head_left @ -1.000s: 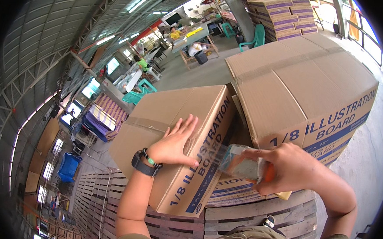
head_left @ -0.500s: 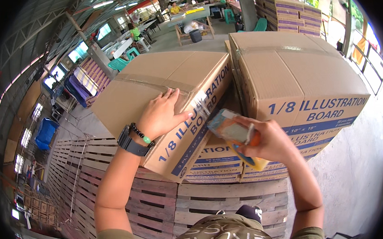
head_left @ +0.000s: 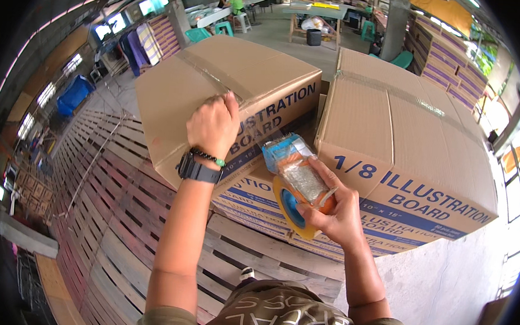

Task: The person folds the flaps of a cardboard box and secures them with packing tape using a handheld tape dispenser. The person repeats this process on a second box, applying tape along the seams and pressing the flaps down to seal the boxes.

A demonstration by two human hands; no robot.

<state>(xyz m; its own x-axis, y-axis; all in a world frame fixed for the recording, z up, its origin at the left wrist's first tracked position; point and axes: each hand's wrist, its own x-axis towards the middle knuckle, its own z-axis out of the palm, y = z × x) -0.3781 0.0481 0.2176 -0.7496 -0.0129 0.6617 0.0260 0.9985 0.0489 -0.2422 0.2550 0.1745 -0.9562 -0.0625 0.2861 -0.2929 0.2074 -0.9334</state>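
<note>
My left hand (head_left: 212, 124) is closed in a fist against the top front edge of a tilted brown carton (head_left: 176, 74), beside a strip of tape; what its curled fingers hold, if anything, is hidden. A dark watch and a beaded bracelet circle that wrist. In my right hand (head_left: 341, 214) is a tape dispenser (head_left: 301, 176), blue at its front and orange on its body, with a yellow-edged roll on a blue core. It hangs in front of the carton's printed side. Clear tape seems to stretch between dispenser and carton.
Another taped carton (head_left: 416, 142) stands close on the right, above further cartons (head_left: 249, 200). Slatted wooden pallets (head_left: 218, 261) cover the floor at the left and near me. Stacked cartons (head_left: 448, 61) rise at the back right. People sit at tables (head_left: 317, 11) far behind.
My left hand has gone from lying flat with spread fingers to a fist. The dispenser has turned, showing its roll, and moved slightly left. The whole view has swung left.
</note>
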